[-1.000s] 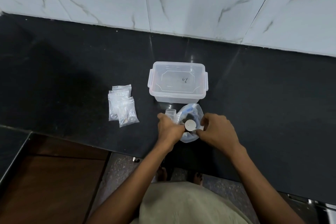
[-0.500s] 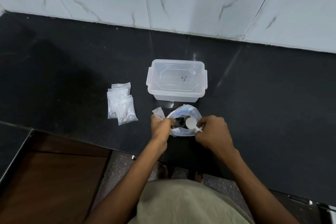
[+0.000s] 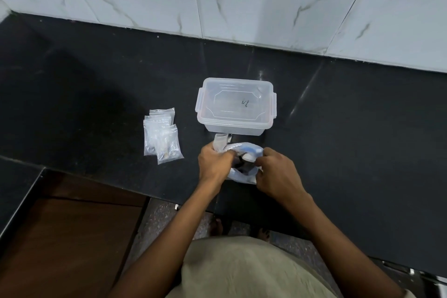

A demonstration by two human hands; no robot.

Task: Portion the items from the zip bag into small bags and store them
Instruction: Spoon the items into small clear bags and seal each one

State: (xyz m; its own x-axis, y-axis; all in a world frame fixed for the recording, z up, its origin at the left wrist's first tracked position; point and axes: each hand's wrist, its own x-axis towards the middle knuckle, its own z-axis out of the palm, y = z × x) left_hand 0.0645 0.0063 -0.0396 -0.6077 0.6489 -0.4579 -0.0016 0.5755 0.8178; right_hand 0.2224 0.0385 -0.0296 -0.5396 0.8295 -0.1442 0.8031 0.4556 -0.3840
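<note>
Both hands work at the zip bag, near the front edge of the black counter. The left hand grips its left rim along with a small empty bag; the right hand pinches the right rim. Dark pieces and a white round object show inside. Just behind stands a lidded clear container with an unreadable handwritten mark. Filled small bags lie to the left.
</note>
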